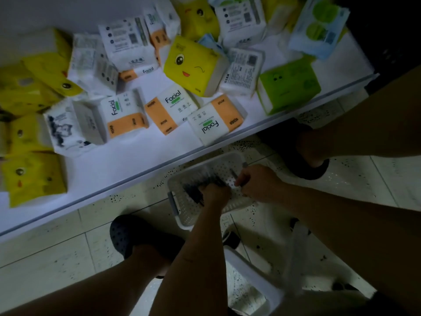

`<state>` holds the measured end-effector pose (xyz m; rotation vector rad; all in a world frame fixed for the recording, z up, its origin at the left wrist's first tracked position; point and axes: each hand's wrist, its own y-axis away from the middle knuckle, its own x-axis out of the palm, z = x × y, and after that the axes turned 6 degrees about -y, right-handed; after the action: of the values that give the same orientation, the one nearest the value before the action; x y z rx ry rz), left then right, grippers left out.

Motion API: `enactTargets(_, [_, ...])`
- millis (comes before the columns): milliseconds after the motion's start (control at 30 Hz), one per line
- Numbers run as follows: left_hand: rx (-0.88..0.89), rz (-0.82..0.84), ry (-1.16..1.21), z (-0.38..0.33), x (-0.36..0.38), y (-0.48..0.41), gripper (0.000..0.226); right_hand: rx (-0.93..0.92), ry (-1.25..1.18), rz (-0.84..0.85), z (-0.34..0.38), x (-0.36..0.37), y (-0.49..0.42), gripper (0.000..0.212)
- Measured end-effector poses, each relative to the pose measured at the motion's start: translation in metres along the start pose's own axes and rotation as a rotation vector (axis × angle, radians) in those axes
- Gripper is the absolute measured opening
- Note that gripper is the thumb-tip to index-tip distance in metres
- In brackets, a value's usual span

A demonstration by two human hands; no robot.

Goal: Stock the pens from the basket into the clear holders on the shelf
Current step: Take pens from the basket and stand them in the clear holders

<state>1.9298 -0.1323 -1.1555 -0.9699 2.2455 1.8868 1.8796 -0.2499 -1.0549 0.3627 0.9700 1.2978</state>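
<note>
two bare forearms are seen nearest, reaching down from 5 o'clock toward the basket [182, 215], which has been set on the floor [57, 254] just below the shelf [114, 169] edge, probably so that little reach is needed between the two. both hands are sunk inside it. the left grip [214, 195] is curled tight round a bunch of dark pens [193, 192], which fan out of the fist toward 9 o'clock, with a few ends showing at 12 o'clock of the knuckles. the bunch seems to be held this way so that many can be lifted at once. the right grip [257, 183], just beside at 2 o'clock of the left, appears to be pinched on one or two more pens that stick up at its 10 o'clock, though dimness and blur leave this unsure. the remaining pens cannot be counted.

tissue packs [196, 65] are heaped over the shelf from 9 to 1 o'clock. no clear holders are made out anywhere in view, so the step is judged to be gathering, with placing not yet begun. a white stool [250, 270] stands at 5 o'clock of the basket, and a dark clog [127, 233] at its 8 o'clock.
</note>
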Motion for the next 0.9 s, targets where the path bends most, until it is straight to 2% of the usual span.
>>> enactTargets(100, [0.063, -0.050, -0.068, 0.000, -0.002, 0.015, 0.015, 0.025, -0.049, -0.023, -0.003, 0.005, -0.001, 0.016])
enactTargets(200, [0.138, -0.114, -0.022, 0.002, -0.008, 0.033, 0.026, 0.009, -0.071, -0.020, 0.001, 0.004, -0.001, 0.013])
enactTargets(467, [0.247, -0.191, 0.115, 0.010, -0.043, 0.076, 0.003, -0.118, -0.120, -0.057, 0.024, -0.009, 0.022, 0.016])
enactTargets(600, [0.283, -0.213, 0.288, -0.001, -0.053, 0.108, 0.026, -0.109, -0.114, -0.113, 0.027, -0.009, 0.034, 0.026])
enactTargets(667, [0.352, -0.190, 0.329, -0.008, -0.060, 0.122, 0.056, -0.110, -0.108, -0.123, 0.032, -0.012, 0.043, 0.024])
enactTargets(733, [0.403, -0.151, 0.332, -0.013, -0.066, 0.137, 0.082, -0.134, -0.103, -0.121, 0.034, -0.014, 0.047, 0.011])
enactTargets(800, [0.423, -0.154, 0.392, -0.017, -0.071, 0.152, 0.079, -0.162, -0.117, -0.134, 0.032, -0.015, 0.046, 0.011])
enactTargets(900, [0.423, -0.229, 0.475, -0.023, -0.080, 0.168, 0.055, -0.210, -0.174, -0.177, 0.040, -0.016, 0.045, 0.012])
